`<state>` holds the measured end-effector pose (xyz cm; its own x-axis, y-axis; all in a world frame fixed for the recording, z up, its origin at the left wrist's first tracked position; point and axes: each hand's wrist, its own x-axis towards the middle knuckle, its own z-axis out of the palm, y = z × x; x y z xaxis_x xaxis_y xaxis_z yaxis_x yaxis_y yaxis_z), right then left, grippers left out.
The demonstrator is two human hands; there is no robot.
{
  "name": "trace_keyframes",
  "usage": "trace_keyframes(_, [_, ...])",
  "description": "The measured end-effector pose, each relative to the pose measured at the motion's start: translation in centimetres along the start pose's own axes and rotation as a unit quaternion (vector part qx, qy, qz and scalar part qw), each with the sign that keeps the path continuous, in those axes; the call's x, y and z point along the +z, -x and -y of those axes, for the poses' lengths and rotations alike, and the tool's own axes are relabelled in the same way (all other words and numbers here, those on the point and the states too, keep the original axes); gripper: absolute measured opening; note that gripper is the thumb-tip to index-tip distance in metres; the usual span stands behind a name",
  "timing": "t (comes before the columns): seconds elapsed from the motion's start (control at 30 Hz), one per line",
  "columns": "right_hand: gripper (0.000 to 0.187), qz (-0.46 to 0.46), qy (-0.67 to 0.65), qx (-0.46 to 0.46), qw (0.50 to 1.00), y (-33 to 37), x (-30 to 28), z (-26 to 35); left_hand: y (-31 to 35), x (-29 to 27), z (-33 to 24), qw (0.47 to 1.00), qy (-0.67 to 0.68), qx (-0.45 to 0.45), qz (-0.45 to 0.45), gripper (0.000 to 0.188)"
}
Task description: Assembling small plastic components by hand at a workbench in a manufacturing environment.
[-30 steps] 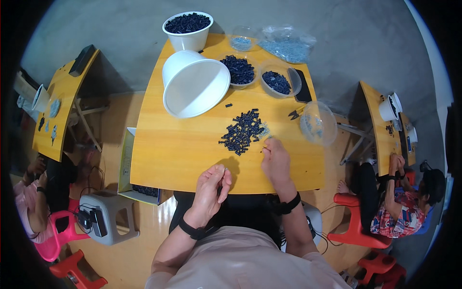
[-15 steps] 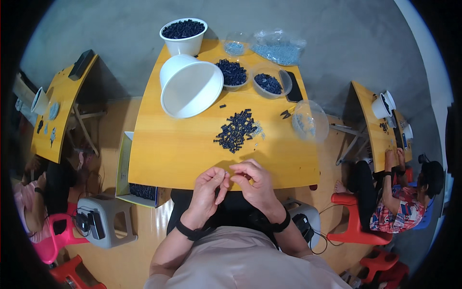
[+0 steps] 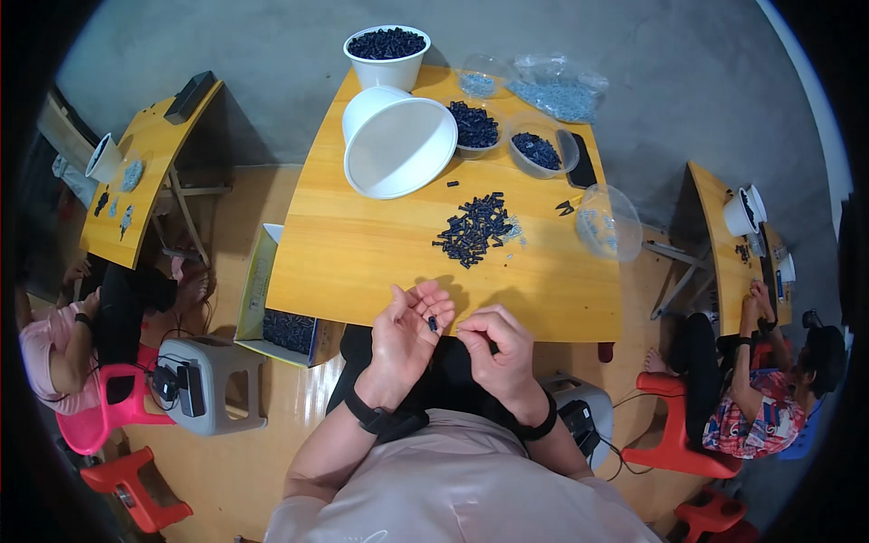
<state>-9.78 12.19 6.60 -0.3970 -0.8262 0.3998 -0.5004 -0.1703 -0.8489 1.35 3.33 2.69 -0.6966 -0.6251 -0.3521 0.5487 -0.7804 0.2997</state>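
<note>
My left hand is turned palm up near the table's front edge, its fingers stretched out. On its fingers lies a small black plastic piece, not gripped. Just to the right, my right hand is closed in a pinch, thumb against forefinger; what is between the fingertips, if anything, is too small to name. Beyond both hands, a pile of small black plastic pieces lies on the wooden table. Small silvery metal parts are scattered at its right side.
A tipped white tub, a full white bucket, clear bowls of black pieces and a bag of metal parts stand farther back. Yellow-handled cutters lie beside a clear bowl. Other people sit at side tables.
My left hand has opened from a pinch and turned palm up, showing the black piece. My right hand has moved slightly right, apart from it. The view has shifted, too.
</note>
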Motion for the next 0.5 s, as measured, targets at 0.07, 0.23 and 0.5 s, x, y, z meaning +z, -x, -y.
trace_keyframes(0.07, [0.008, -0.012, 0.014, -0.023, 1.0, 0.3, 0.6, -0.1, -0.2, 0.2, 0.3, 0.999, 0.036, 0.021, -0.007, 0.05])
trace_keyframes(0.23, [0.01, -0.018, 0.06, -0.045, 0.997, 1.0, 1.7, -0.8, -0.5, 1.0, 0.5, 0.999, 0.041, 0.019, 0.02, 0.053])
trace_keyframes(0.5, [0.012, -0.053, 0.1, -0.06, 0.992, 0.3, 2.0, -1.7, -0.3, 2.3, 1.4, 0.997, -0.039, 0.04, 0.054, 0.059])
